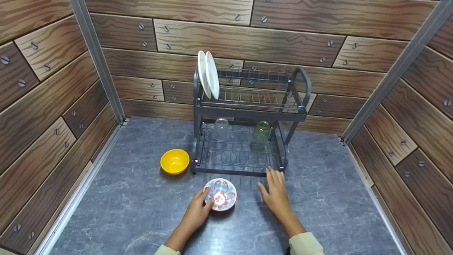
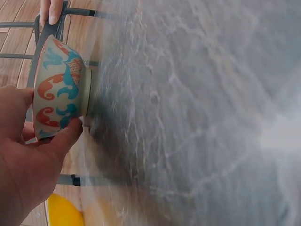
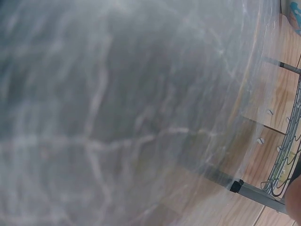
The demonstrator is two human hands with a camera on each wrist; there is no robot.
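Note:
My left hand [image 1: 195, 211] grips a small patterned bowl [image 1: 225, 194] by its left side, thumb toward the near side and fingers at the rim. The left wrist view shows red and blue swirls on the pale outside of this bowl [image 2: 61, 87], which stands upright close over the grey tabletop. To the right, my right hand [image 1: 277, 198] reaches to the front bar of a dark two-tier dish rack [image 1: 247, 114]. Its fingers are extended, with fingertips overlapping the bar, and nothing is in its grasp. Only a blurred bit of that hand enters the right wrist view.
A yellow bowl [image 1: 175, 161] sits left of the rack. Two white plates [image 1: 212, 76] stand on edge at the upper tier's left end. Below are a clear glass [image 1: 221, 129] and a green glass [image 1: 262, 131]. Wood-patterned walls [image 1: 226, 39] enclose the back and sides.

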